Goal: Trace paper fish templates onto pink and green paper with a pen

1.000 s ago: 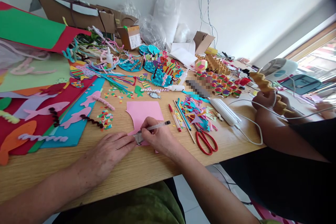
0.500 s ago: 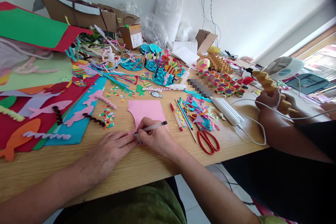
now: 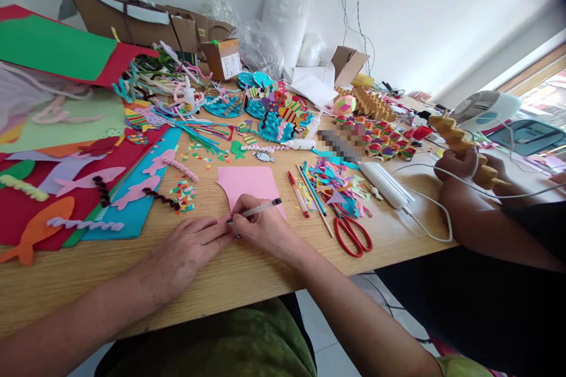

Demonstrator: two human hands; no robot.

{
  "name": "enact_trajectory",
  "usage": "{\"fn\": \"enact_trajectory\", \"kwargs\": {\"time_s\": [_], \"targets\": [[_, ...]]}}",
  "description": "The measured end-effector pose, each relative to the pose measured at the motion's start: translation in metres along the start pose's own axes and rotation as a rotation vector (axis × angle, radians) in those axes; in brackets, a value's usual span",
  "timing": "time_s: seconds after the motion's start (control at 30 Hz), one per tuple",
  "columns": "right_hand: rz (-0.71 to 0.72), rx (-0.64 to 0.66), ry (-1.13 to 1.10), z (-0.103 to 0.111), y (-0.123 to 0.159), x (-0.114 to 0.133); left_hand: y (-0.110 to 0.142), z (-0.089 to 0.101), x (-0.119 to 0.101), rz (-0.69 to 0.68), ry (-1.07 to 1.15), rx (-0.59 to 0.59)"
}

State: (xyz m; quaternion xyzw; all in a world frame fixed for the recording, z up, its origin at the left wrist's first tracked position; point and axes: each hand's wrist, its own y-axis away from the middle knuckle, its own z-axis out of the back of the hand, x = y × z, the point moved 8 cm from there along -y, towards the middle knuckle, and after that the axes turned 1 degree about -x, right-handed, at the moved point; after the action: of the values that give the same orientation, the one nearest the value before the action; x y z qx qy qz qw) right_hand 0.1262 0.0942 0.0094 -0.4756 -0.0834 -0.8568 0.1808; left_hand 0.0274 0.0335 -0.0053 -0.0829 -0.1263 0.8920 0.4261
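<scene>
A pen [image 3: 262, 207] with a clear barrel and dark end is gripped in my right hand [image 3: 260, 227], its tip down by the pink paper [image 3: 250, 181]. My left hand [image 3: 198, 241] lies flat, fingers stretched out, with its fingertips at the paper's near edge beside the pen tip. Part of the paper is hidden under both hands. Red-handled scissors [image 3: 354, 235] lie to the right of my right hand, near a red pen [image 3: 299, 194], a blue pen [image 3: 313, 189] and a thin stick [image 3: 325, 219].
Colored sheets with an orange paper fish [image 3: 42, 230] and pink fish lie left. Paper scraps [image 3: 338, 188] and a white power strip [image 3: 385, 187] with a cable lie right. A co-worker's hands [image 3: 460, 168] hold a yellow wavy piece [image 3: 455, 134]. Cardboard boxes [image 3: 132, 20] stand behind.
The camera view has shifted slightly. My right hand still grips the pen at the pink paper, with hardly any visible movement; my left hand stays in place.
</scene>
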Motion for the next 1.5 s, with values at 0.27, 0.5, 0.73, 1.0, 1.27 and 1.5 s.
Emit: {"fn": "enact_trajectory", "kwargs": {"time_s": [0.27, 0.5, 0.73, 1.0, 1.27, 1.5], "targets": [[-0.032, -0.032, -0.077, 0.003, 0.002, -0.005, -0.001, 0.002, 0.000, 0.013, 0.020, 0.010], [-0.011, -0.044, -0.005, 0.002, 0.003, -0.004, -0.001, 0.001, 0.006, 0.156, 0.090, 0.070], [0.008, -0.035, -0.003, 0.001, 0.002, -0.001, -0.002, -0.001, 0.012, 0.201, 0.120, 0.099], [-0.022, -0.010, 0.028, -0.002, 0.001, 0.001, 0.002, -0.001, 0.013, 0.229, 0.093, 0.043], [0.015, 0.035, -0.011, -0.007, 0.001, 0.010, 0.002, -0.005, 0.014, 0.274, 0.146, 0.096], [0.025, 0.047, -0.025, -0.008, 0.001, 0.012, 0.002, -0.006, 0.016, 0.298, 0.183, 0.100]]}}
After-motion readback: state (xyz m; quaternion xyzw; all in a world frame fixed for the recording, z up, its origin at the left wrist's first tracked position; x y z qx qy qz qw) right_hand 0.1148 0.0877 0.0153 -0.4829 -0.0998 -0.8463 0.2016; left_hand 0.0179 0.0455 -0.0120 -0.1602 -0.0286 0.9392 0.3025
